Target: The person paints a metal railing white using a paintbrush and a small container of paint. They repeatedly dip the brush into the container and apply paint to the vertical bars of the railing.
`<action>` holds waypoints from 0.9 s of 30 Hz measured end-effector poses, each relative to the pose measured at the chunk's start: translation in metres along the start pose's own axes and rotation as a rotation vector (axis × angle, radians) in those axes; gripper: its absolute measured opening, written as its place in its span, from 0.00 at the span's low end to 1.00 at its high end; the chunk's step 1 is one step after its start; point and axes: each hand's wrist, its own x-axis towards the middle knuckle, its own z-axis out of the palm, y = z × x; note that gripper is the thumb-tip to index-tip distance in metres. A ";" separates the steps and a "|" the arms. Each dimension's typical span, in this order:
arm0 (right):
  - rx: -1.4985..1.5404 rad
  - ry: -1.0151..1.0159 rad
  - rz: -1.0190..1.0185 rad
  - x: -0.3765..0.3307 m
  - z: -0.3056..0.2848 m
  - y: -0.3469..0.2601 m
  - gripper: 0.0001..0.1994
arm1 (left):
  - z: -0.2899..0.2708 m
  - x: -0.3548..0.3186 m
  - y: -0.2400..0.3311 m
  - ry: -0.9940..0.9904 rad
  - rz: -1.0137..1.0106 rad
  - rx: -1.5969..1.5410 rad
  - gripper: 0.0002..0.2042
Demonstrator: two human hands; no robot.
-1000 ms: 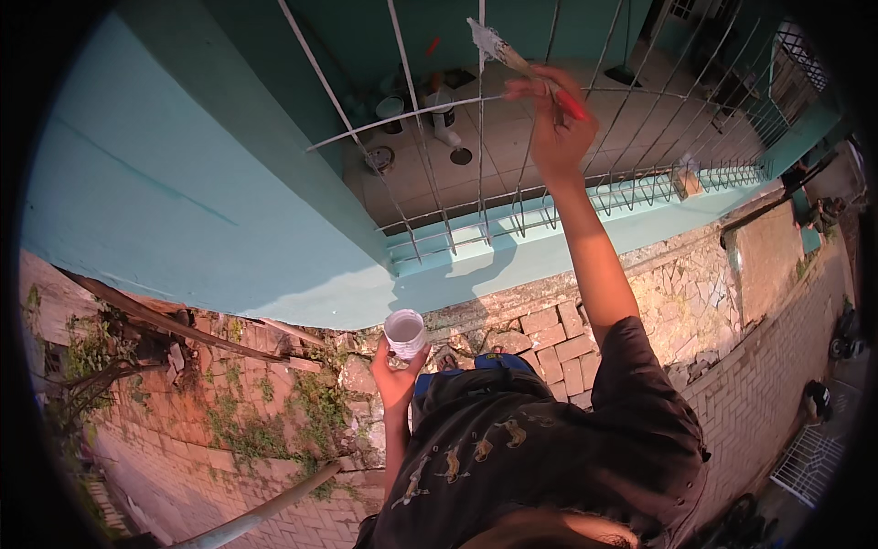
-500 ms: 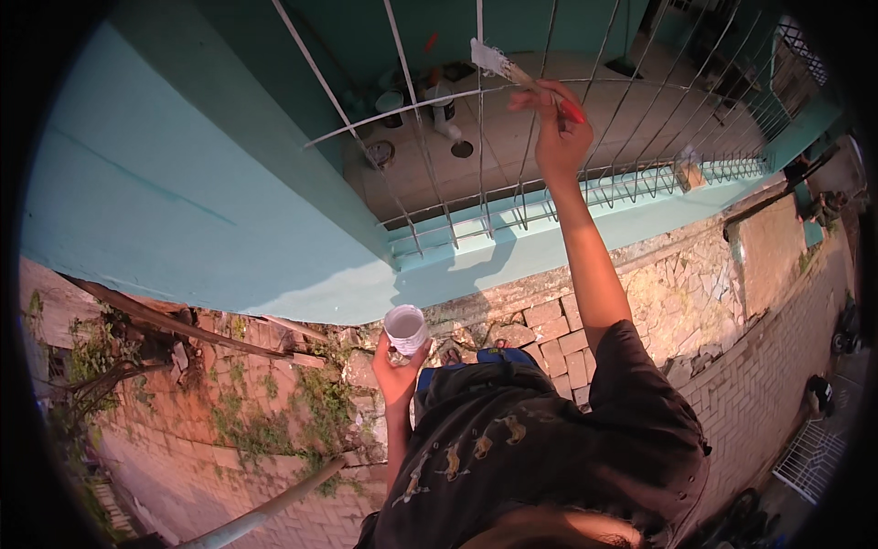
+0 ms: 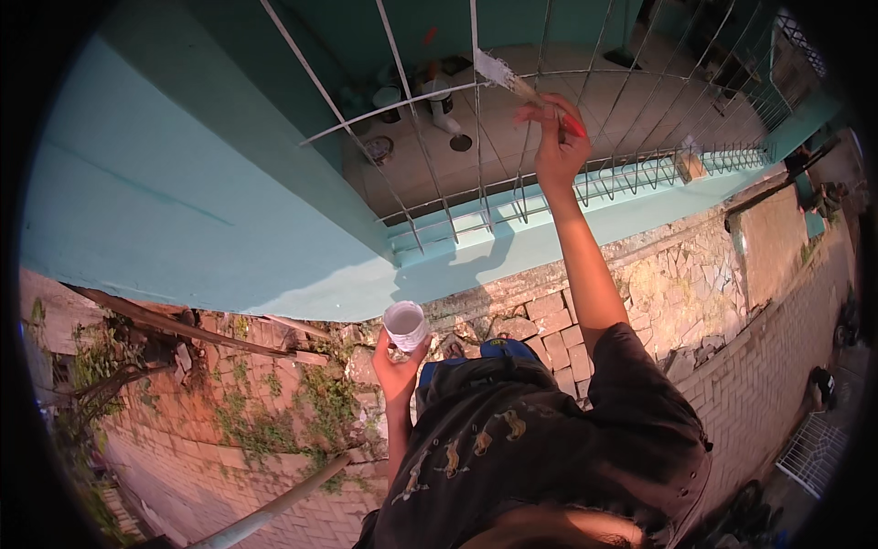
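Well, brush: one brush [image 3: 523, 89], raised slantwise at the grille, its whitish bristles right by one upright bar; whether they touch it, I can't tell.
Right hand [image 3: 560, 151]: one grip, narrow, fingers closed on the brush's red-ended handle, the bare forearm reaching out from a dark shirt [image 3: 530, 439].
Left hand [image 3: 396, 371]: the second grip, curled around one white cup [image 3: 405, 327], held low in front of the body, mouth up, well apart from the brush; how full it is, I can't make out.
Grille [image 3: 343, 126]: one, with at least five upright bars and a long crossbar passing behind the brush.
Behind the bars: two containers [image 3: 388, 108] close together, one round tin [image 3: 379, 149] and one dark disc [image 3: 460, 144] on the floor.
Ledge [image 3: 540, 238]: one, pale blue, carrying one brownish block [image 3: 690, 166] toward the right.
Wall [image 3: 183, 192]: one, pale blue, left of the grille.
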 end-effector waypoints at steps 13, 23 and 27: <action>-0.405 -0.195 -0.373 -0.023 0.022 -0.020 0.18 | 0.003 0.001 0.006 -0.013 0.019 -0.020 0.25; -0.462 -0.146 -0.420 -0.031 0.026 -0.008 0.18 | -0.001 0.000 0.004 0.013 0.054 -0.003 0.23; -0.468 -0.239 -0.410 -0.031 0.029 -0.006 0.17 | 0.001 0.001 0.008 -0.004 0.039 -0.020 0.23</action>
